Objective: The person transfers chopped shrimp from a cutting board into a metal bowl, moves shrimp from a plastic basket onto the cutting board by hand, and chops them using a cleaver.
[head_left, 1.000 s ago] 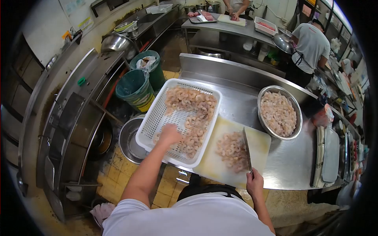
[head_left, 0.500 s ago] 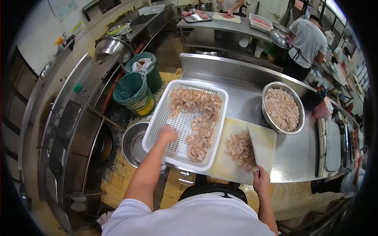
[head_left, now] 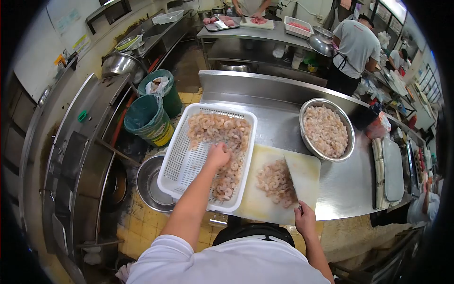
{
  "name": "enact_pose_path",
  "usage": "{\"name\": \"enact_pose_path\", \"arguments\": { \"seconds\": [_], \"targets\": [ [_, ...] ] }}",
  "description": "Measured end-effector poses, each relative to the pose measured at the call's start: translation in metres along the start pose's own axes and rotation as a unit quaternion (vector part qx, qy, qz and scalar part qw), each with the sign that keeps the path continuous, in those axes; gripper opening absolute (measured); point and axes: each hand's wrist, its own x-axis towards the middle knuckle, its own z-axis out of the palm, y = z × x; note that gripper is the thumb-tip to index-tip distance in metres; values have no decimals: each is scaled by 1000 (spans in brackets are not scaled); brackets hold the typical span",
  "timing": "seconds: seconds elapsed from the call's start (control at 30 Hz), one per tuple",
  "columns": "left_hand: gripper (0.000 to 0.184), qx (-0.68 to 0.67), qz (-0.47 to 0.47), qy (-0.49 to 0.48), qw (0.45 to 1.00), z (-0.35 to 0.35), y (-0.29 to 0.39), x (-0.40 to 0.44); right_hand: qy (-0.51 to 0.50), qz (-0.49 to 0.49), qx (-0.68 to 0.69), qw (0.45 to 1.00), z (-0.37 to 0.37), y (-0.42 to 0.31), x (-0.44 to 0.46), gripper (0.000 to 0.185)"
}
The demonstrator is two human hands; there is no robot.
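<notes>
My right hand is closed round the handle of a cleaver. The cleaver's broad blade stands along the right side of a pile of peeled shrimp on a cutting board. To the left, a white perforated basket holds more peeled shrimp along its far and right sides. My left hand is inside this basket at the edge of those shrimp, its fingers curled; what is between them is hidden.
A steel bowl full of shrimp stands right of the board on the steel counter. Below the basket's left side is a steel basin; green bins stand behind it. A co-worker stands at the back right.
My left hand has moved from the bare part of the basket to the shrimp at its right. My right hand keeps the cleaver beside the pile. The whole view has shifted slightly.
</notes>
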Motion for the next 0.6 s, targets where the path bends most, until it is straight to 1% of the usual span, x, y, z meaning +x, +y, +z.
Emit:
{"name": "enact_pose_path", "arguments": {
  "seconds": [0.07, 0.1, 0.17, 0.2, 0.23, 0.27, 0.37, 0.47, 0.53, 0.6],
  "targets": [
    [49, 7, 31, -58, 998, 22, 13, -5, 0, -5, 6, 1000, 0, 8, 0, 38],
    [42, -10, 30, -63, 997, 26, 26, -13, -2, -5, 12, 1000, -1, 8, 0, 38],
    [41, -15, 28, -140, 990, 9, 32, -18, -7, 0, 20, 1000, -1, 8, 3, 38],
    [40, -16, 27, -182, 983, 0, 38, -24, 1, -14, 16, 1000, -1, 10, 4, 39],
    [39, 32, 83, -53, 995, 6, 35, -23, 8, -28, 10, 1000, 0, 13, 5, 39],
    [39, 50, 84, -75, 992, 11, 32, -19, 15, -44, 3, 999, -1, 16, 5, 40],
    [39, 105, 92, -124, 982, 18, 26, -8, 8, -52, 20, 998, -5, 13, 6, 40],
    [40, 150, 95, -157, 972, 23, 12, -46, 5, -54, 36, 998, -8, 14, 5, 39],
    [43, 158, 82, -171, 969, 6, 15, -87, 11, -64, 39, 997, -3, 20, 5, 39],
    [46, 67, 89, -180, 977, -6, 1, -106, 12, -73, 38, 997, -1, 28, 7, 39]
  ]
}}
